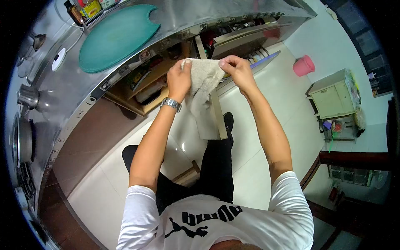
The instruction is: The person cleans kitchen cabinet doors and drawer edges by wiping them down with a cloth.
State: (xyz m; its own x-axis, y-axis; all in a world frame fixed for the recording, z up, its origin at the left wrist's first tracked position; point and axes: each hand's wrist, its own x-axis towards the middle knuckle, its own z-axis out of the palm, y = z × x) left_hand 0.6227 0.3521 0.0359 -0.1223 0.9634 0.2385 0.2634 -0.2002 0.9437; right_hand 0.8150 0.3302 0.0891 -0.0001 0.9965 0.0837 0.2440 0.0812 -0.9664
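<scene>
A beige cloth (205,76) is stretched between my two hands, its top edge taut and its lower part hanging in folds. My left hand (180,80) pinches the cloth's upper left corner, with a metal watch (171,104) on that wrist. The upper right corner is pinched between the thumb and fingers of my right hand (238,71). Just below and behind the cloth, an open cabinet door (218,116) stands out from the counter, edge towards me.
Open cupboards and drawers (246,36) line the underside of the metal counter (179,16). A green cutting board (118,37), a metal pitcher (28,96) and a pot (26,139) are on top. A pink bucket (303,66) and a small cabinet (333,98) stand to the right.
</scene>
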